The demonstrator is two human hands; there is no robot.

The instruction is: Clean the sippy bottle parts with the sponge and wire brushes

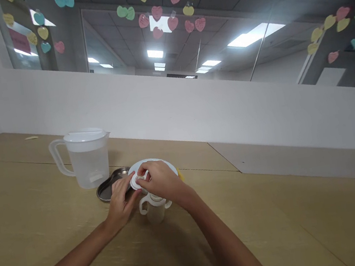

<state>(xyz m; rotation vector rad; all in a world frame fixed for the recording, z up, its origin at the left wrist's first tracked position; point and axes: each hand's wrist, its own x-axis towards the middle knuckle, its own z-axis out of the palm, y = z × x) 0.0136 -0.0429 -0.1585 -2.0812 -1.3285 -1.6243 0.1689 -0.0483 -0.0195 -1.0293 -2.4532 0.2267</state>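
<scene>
My left hand (120, 205) grips a small white round lid (134, 182) by its edge, above the table. The fingers of my right hand (161, 180) are pinched at the lid's middle, on a small part that I cannot make out clearly. Just below my hands a clear baby bottle (155, 213) with two white side handles stands upright, its top open as far as I can see. Behind my hands lies a pale blue-white plate (169, 165), partly covered by my right hand. To the left is a metal kidney dish (104, 195), partly behind my left hand.
A translucent lidded pitcher (89, 163) with liquid stands at the left, its handle pointing left. Something yellow (180, 175) shows at the plate's right edge. A white wall (146, 102) closes off the back of the wooden table (260, 227), with glass above it.
</scene>
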